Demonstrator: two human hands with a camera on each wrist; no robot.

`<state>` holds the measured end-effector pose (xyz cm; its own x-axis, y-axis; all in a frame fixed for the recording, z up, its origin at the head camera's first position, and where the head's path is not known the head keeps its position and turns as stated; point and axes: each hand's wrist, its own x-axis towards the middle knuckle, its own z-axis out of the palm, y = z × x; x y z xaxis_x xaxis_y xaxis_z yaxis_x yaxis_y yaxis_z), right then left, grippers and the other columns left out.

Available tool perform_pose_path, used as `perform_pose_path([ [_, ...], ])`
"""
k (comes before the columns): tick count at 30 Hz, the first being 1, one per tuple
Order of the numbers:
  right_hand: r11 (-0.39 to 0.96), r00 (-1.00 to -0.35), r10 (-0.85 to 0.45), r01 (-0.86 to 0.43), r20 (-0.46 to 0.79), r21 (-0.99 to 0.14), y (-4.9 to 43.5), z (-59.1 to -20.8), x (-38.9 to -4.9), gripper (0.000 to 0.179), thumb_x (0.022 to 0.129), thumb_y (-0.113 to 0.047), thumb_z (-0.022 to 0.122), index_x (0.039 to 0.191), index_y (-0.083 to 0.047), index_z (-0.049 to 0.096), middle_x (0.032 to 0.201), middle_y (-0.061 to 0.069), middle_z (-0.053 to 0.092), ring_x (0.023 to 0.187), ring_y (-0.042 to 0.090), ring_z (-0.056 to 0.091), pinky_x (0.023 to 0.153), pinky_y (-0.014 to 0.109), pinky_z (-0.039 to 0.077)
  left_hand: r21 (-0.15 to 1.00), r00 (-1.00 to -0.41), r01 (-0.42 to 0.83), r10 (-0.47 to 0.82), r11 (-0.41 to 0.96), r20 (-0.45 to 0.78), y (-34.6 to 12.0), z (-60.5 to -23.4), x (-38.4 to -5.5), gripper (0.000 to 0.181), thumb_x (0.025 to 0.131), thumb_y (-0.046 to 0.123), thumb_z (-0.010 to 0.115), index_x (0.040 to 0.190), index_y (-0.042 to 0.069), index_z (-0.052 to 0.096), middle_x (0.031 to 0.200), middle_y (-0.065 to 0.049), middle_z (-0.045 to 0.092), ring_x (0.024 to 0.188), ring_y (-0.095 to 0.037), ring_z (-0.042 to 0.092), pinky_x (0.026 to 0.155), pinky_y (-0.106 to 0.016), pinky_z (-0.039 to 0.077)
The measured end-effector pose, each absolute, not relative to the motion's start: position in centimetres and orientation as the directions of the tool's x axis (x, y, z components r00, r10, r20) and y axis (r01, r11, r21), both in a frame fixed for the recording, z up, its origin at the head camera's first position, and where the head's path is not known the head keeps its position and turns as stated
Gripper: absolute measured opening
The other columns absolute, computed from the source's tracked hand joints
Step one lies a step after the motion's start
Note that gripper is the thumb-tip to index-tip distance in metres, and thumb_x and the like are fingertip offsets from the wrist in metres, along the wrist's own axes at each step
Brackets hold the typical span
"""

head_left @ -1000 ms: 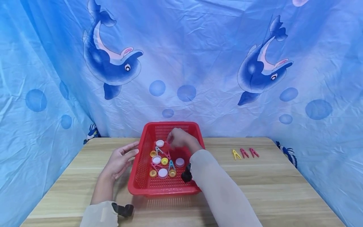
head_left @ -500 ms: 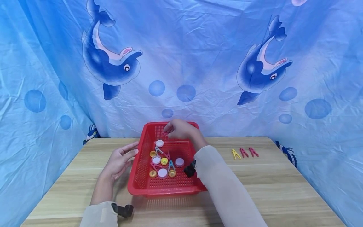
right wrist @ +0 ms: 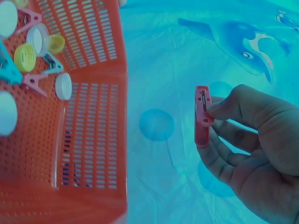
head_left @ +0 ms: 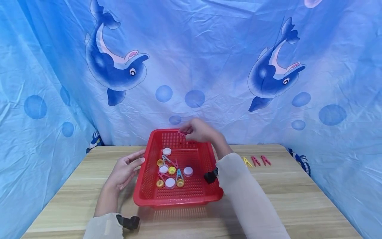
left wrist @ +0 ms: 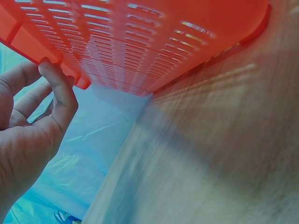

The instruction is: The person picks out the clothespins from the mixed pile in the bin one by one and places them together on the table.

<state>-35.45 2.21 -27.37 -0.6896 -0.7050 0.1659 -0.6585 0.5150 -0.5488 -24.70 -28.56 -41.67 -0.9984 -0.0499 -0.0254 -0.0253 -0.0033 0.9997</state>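
My right hand pinches a pink clothespin between thumb and fingers, above the back right rim of a red plastic basket. With its fingertips, my left hand touches the outer left rim of the basket; in the left wrist view its fingers are bent loosely at that rim. Inside the basket lie several clothespins, among them a teal clothespin and a grey clothespin. White bottle caps and yellow bottle caps lie among them.
On the wooden table, right of the basket, a yellow clothespin and two pink clothespins stand in a row. A blue dolphin-print cloth hangs behind the table and along both sides.
My right hand has lifted the pink clothespin from inside the basket, first to the back rim, then up and to the right. The left hand stays at the rim.
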Motion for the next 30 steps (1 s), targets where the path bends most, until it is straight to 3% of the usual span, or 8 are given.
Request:
perform_pose_path([
  [14,0.533,-0.712,-0.655,-0.673,0.252,-0.513,7.1,-27.2,-34.9,0.033,0.092,-0.002,0.067,0.125,-0.003,0.072,0.112,0.008,0.074,0.103,0.021,0.070,0.089,0.038,0.059,1.000,-0.998,-0.028,-0.053,-0.014,-0.028,-28.6,-41.8,-24.6,0.074,0.093,0.039,0.076,0.156,0.017,0.045,0.155,-0.009,0.048,0.126,-0.023,0.063,0.097,-0.038,0.056],
  [30,0.560,-0.748,-0.599,-0.647,0.287,-0.517,12.5,-29.9,-34.4,0.028,0.092,-0.001,0.068,0.120,0.000,0.074,0.103,0.012,0.076,0.090,0.019,0.072,0.077,0.035,0.061,1.000,-0.998,-0.028,-0.056,-0.006,-0.028,-28.6,-41.8,-24.6,0.074,0.092,0.039,0.077,0.156,0.017,0.045,0.155,-0.009,0.048,0.129,-0.027,0.060,0.097,-0.038,0.056],
])
